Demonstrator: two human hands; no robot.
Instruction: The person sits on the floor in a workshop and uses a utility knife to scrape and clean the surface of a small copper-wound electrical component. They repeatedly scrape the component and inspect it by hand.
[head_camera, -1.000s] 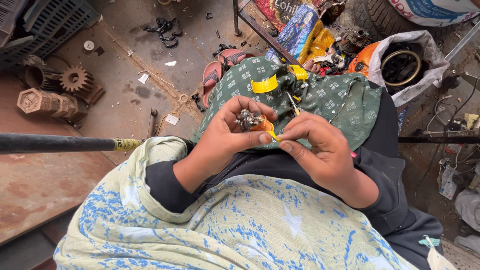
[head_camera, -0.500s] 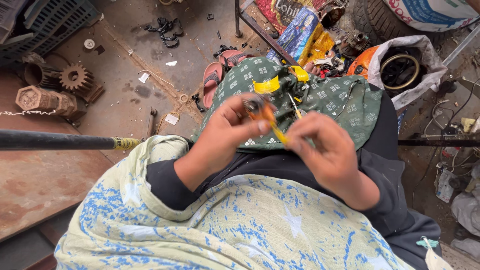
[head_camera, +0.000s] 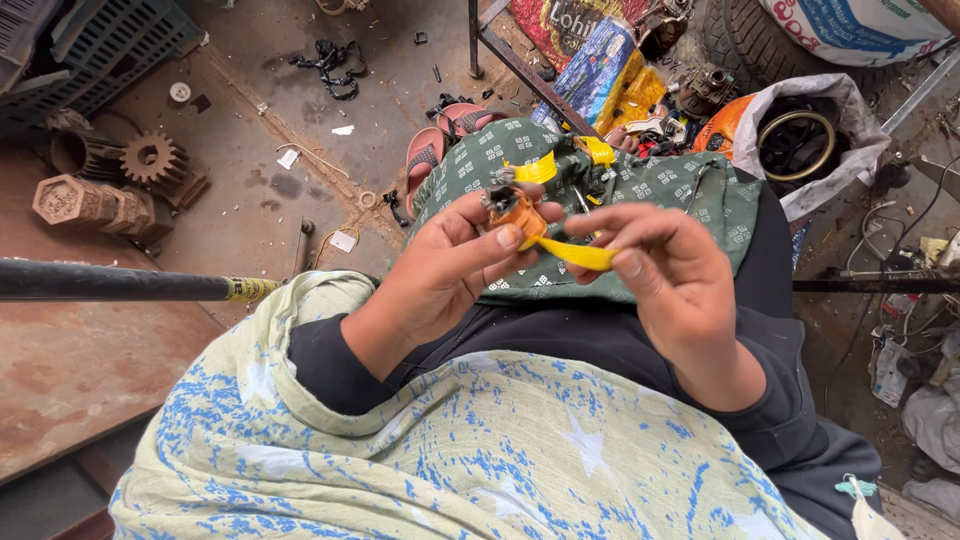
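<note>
My left hand (head_camera: 450, 265) pinches a small orange part (head_camera: 514, 208) with dark metal bits on top, held over my lap. From that part a strip of yellow tape (head_camera: 578, 254) runs to my right hand (head_camera: 668, 272), whose thumb and forefinger grip its free end. Under both hands lies a green patterned cloth (head_camera: 690, 190) across my knees. More yellow tape pieces (head_camera: 536, 170) and small dark parts rest on that cloth just beyond my fingers.
A black rod with a yellow end (head_camera: 130, 284) crosses the left side. Rusty gears (head_camera: 150, 158) and a hexagonal part (head_camera: 68, 201) sit on the floor at far left. Pink sandals (head_camera: 440, 135), a white bag with a ring (head_camera: 800, 140) and scattered scrap lie ahead.
My hands have risen and drawn apart. The yellow tape now stretches out between them, where a second ago both hands were closed together around the part.
</note>
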